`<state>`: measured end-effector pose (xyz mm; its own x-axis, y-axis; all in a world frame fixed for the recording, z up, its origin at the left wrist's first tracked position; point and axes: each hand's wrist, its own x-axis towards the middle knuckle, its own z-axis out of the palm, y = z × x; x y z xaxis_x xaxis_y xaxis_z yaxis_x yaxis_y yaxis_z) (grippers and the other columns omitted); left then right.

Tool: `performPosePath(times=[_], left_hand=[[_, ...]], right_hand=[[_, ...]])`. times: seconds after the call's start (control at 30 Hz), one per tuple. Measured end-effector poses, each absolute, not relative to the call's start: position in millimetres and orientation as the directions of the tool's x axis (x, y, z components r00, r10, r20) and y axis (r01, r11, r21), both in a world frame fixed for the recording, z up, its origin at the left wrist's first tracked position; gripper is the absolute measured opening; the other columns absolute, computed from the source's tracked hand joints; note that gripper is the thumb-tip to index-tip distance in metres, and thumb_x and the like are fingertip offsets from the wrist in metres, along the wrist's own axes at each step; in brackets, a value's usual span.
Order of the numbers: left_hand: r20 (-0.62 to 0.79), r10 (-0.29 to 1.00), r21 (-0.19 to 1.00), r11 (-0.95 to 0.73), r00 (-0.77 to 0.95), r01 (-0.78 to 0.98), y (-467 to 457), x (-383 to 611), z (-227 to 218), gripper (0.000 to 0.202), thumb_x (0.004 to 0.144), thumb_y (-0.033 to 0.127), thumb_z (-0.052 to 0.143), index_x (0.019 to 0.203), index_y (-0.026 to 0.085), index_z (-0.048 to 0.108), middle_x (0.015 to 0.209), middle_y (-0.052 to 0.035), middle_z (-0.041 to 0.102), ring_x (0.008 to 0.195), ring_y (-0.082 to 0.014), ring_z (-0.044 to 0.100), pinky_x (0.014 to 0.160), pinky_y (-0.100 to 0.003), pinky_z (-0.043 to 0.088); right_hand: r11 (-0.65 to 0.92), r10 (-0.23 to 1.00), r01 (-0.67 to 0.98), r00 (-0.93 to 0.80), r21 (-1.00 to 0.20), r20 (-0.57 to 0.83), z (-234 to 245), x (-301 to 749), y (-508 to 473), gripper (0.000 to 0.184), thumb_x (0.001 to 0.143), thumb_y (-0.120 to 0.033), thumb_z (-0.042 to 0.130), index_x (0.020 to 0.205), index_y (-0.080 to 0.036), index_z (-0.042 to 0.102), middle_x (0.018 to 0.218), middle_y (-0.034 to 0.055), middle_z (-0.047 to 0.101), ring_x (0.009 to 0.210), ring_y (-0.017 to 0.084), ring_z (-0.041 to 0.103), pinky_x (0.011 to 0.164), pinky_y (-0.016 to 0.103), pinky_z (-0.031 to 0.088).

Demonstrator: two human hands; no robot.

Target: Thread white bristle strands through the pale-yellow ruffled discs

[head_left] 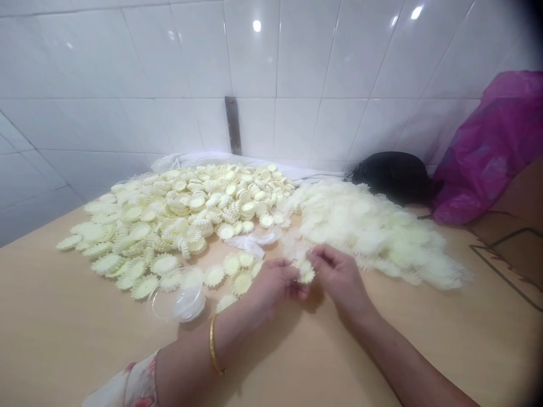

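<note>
Near the middle of the table, my left hand grips a small pale-yellow scalloped disc between thumb and fingers. My right hand pinches at the disc's upper right edge, its fingertips close together. Beyond the left wrist lie several loose scalloped discs. Behind them spreads a big heap of pale-yellow scalloped discs, some of them stacked. To the right of it is a heap of thin, whitish translucent frilled pieces. A clear plastic cup with whitish contents stands left of my left hand.
A crumpled white strip lies between the heaps. White cloth or plastic runs along the tiled wall. At the back right sit a black bag and a magenta plastic bag beside a brown surface.
</note>
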<state>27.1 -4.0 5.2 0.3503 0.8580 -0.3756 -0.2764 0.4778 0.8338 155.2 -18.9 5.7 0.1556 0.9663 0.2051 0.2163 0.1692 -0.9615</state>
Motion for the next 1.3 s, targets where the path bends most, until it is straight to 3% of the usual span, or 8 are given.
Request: performPosePath(times=[0.2,0.4,0.83,0.97,1.03,1.1,1.2,1.3], left_hand=[[-0.246,0.916,0.921,0.323,0.317,-0.219,-10,28,15,0.020,0.058,0.012,0.064,0.062,0.016,0.045,0.051,0.0033,0.052,0.042,-0.0093,0.051,0.048,-0.023,0.041],[-0.173,0.940,0.963,0.225,0.292,-0.152,-13,28,16,0.019,0.061,0.018,0.063,0.065,0.018,0.044,0.047,0.0062,0.048,0.045,-0.0105,0.053,0.051,-0.023,0.040],[-0.136,0.951,0.965,0.191,0.279,-0.181,-21,39,20,0.017,0.066,0.020,0.059,0.063,0.018,0.042,0.046,0.0058,0.048,0.046,-0.0095,0.049,0.051,-0.023,0.039],[-0.227,0.915,0.940,0.296,0.334,-0.171,-30,35,14,0.017,0.065,0.019,0.060,0.063,0.018,0.043,0.045,0.0048,0.048,0.045,-0.0108,0.050,0.050,-0.024,0.039],[-0.262,0.894,0.928,0.336,0.363,-0.158,-30,34,10,0.015,0.065,0.021,0.060,0.065,0.017,0.046,0.049,0.0031,0.051,0.047,-0.0109,0.051,0.051,-0.025,0.040],[-0.281,0.882,0.923,0.356,0.378,-0.144,-27,33,5,0.013,0.066,0.024,0.061,0.069,0.016,0.052,0.054,0.0010,0.054,0.049,-0.0105,0.051,0.053,-0.025,0.040],[-0.311,0.869,0.911,0.388,0.384,-0.141,-22,32,-3,0.016,0.067,0.027,0.063,0.070,0.015,0.055,0.057,-0.0008,0.056,0.050,-0.0100,0.050,0.052,-0.024,0.039],[-0.313,0.873,0.900,0.398,0.374,-0.176,-20,31,-5,0.019,0.065,0.029,0.066,0.066,0.015,0.054,0.054,-0.0002,0.053,0.050,-0.0105,0.050,0.051,-0.024,0.039]], right_hand=[[0.113,0.970,0.113,0.204,-0.987,0.134,8,157,-16,0.025,0.077,-0.036,0.055,0.059,-0.019,0.049,0.053,-0.0044,0.047,0.053,0.011,0.043,0.053,0.024,0.035],[0.146,0.945,0.254,0.249,-0.956,0.211,15,158,-14,0.024,0.080,-0.033,0.050,0.060,-0.020,0.045,0.052,-0.0044,0.046,0.052,0.012,0.044,0.053,0.024,0.036],[0.145,0.866,0.329,0.415,-0.933,0.280,20,167,-5,0.026,0.080,-0.035,0.048,0.059,-0.020,0.046,0.050,-0.0040,0.048,0.048,0.011,0.045,0.048,0.023,0.035],[0.058,0.725,0.390,0.616,-0.919,0.307,19,199,7,0.025,0.081,-0.033,0.046,0.060,-0.019,0.047,0.049,-0.0029,0.049,0.045,0.012,0.044,0.046,0.025,0.034],[0.112,0.687,0.521,0.575,-0.846,0.445,16,210,12,0.022,0.080,-0.033,0.048,0.064,-0.019,0.053,0.055,-0.0009,0.053,0.054,0.015,0.050,0.054,0.027,0.040],[0.215,0.712,0.647,0.408,-0.731,0.571,12,214,14,0.018,0.080,-0.031,0.049,0.075,-0.018,0.061,0.069,0.0029,0.059,0.067,0.017,0.055,0.065,0.030,0.043],[0.319,0.766,0.699,0.206,-0.640,0.608,5,212,15,0.021,0.081,-0.027,0.048,0.092,-0.018,0.064,0.088,0.0065,0.062,0.078,0.018,0.057,0.072,0.032,0.044],[0.317,0.761,0.693,0.222,-0.648,0.610,3,206,11,0.021,0.082,-0.025,0.048,0.093,-0.018,0.065,0.089,0.0068,0.063,0.079,0.019,0.057,0.073,0.033,0.045]])
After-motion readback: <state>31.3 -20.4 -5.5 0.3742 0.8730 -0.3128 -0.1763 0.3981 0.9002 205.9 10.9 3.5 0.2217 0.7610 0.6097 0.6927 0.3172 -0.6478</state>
